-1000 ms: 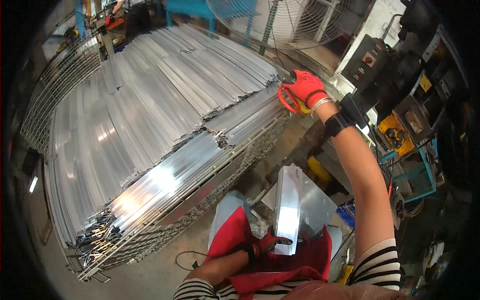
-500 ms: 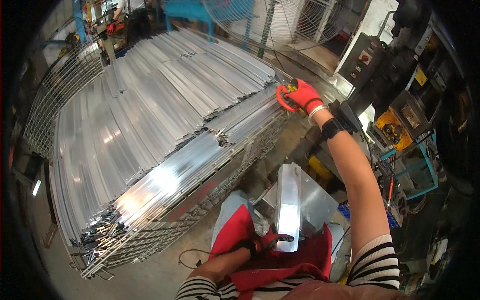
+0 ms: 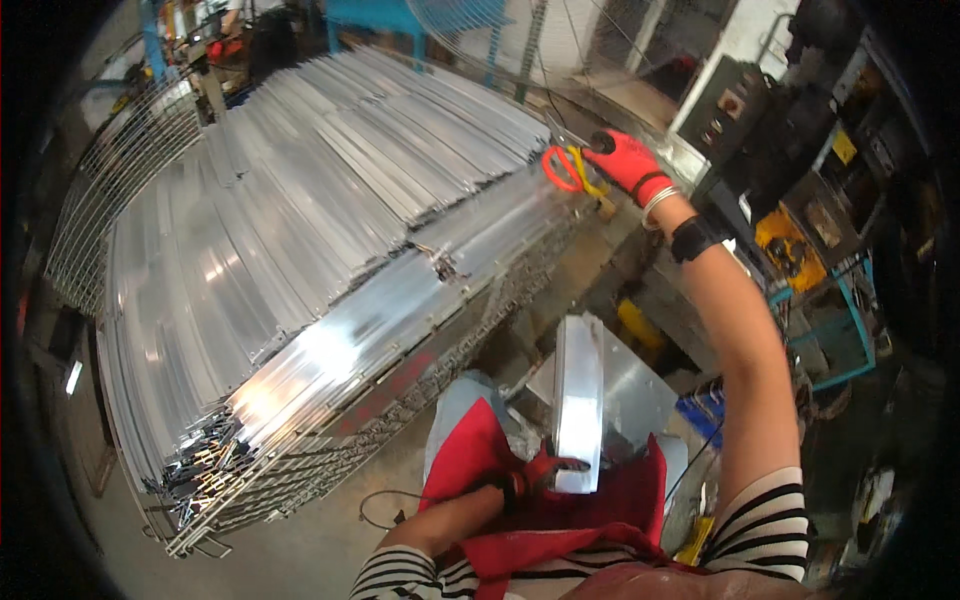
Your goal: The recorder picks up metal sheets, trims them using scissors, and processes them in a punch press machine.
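Note:
My left hand (image 3: 540, 474), in a red and black glove, grips the near end of a bundle of long shiny metal strips (image 3: 580, 400) over my lap. My right hand (image 3: 632, 165), gloved the same way, reaches out to the far right corner of the wire crate. Its blurred fingers look apart and point at a tool with a red-orange loop handle (image 3: 562, 170) and a yellow handle (image 3: 582, 166). The tool is at the crate's corner. Whether the fingertips still touch it, I cannot tell. Its working end is not clear.
A large wire crate (image 3: 300, 470) filled with rows of metal strips (image 3: 290, 210) takes up the left. A sloping metal plate (image 3: 640, 385) lies beside the bundle. Machinery with a control box (image 3: 720, 105) stands at right, a wire-guarded fan (image 3: 465, 25) at the back.
My right hand has drawn away to the right from the red-orange and yellow handles, which now show beside its fingers. My left hand keeps its hold on the strips.

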Demonstrator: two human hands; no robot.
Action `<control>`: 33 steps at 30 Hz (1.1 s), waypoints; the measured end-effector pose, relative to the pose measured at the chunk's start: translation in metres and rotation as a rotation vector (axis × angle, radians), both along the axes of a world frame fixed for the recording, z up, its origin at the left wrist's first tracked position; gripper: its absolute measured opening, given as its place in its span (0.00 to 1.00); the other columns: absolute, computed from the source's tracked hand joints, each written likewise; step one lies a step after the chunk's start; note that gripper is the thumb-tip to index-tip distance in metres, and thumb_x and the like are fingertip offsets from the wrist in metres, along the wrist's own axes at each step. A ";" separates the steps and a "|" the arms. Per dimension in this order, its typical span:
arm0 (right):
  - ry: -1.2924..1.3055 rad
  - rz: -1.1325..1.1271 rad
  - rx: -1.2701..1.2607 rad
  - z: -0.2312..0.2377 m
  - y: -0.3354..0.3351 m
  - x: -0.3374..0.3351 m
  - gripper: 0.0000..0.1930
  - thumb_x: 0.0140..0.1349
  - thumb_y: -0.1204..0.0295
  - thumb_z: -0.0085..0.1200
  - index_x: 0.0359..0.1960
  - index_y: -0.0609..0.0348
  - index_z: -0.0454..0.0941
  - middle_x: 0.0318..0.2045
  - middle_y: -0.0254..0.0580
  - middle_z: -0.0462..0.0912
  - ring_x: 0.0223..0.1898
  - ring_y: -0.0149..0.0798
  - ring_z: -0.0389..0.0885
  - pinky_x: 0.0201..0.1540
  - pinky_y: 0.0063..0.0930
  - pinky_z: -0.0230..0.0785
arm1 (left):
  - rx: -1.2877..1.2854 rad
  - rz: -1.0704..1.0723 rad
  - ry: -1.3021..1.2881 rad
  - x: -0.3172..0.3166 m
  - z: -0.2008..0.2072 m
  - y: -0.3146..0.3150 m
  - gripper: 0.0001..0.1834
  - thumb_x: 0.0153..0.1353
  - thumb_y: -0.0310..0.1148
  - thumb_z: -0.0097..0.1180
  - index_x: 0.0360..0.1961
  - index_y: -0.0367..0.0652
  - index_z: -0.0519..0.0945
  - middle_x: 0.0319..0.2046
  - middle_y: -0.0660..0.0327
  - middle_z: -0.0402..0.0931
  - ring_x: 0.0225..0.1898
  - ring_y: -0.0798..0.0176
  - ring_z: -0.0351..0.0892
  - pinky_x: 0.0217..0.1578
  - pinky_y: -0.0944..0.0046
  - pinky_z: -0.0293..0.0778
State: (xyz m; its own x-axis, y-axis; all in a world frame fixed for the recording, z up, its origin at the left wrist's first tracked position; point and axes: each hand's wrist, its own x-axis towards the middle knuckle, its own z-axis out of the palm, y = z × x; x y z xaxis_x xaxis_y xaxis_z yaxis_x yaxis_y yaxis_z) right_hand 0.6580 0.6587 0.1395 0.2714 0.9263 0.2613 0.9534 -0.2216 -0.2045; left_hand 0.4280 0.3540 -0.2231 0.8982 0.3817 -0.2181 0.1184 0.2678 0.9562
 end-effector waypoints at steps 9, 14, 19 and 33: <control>-0.047 0.213 -0.382 0.055 -0.261 -0.029 0.23 0.50 0.55 0.53 0.43 0.60 0.72 0.38 0.51 0.76 0.42 0.48 0.74 0.44 0.33 0.66 | -0.840 -0.015 -0.135 0.000 -0.012 0.011 0.15 0.56 0.32 0.46 0.42 0.38 0.75 0.40 0.58 0.74 0.42 0.63 0.73 0.48 0.63 0.67; 0.562 0.006 -0.441 -0.058 -0.405 -0.045 0.22 0.50 0.62 0.56 0.45 0.60 0.71 0.37 0.46 0.77 0.39 0.37 0.76 0.43 0.28 0.67 | -0.780 0.081 -0.120 -0.016 0.087 0.019 0.12 0.51 0.26 0.53 0.39 0.38 0.75 0.37 0.58 0.75 0.38 0.62 0.75 0.41 0.65 0.73; 1.283 -0.248 -0.154 -0.170 -0.454 -0.089 0.22 0.58 0.70 0.48 0.55 0.55 0.62 0.43 0.40 0.74 0.38 0.31 0.74 0.39 0.24 0.68 | -0.935 -0.082 -0.029 -0.041 0.094 0.011 0.11 0.53 0.28 0.53 0.38 0.40 0.75 0.35 0.59 0.76 0.38 0.64 0.76 0.43 0.61 0.72; 1.379 0.086 0.044 -0.300 -0.449 -0.103 0.18 0.50 0.78 0.50 0.46 0.62 0.69 0.40 0.38 0.75 0.39 0.33 0.74 0.40 0.26 0.68 | -1.220 0.002 -0.208 -0.032 0.076 -0.007 0.17 0.55 0.37 0.50 0.44 0.41 0.71 0.44 0.54 0.72 0.51 0.55 0.67 0.53 0.54 0.63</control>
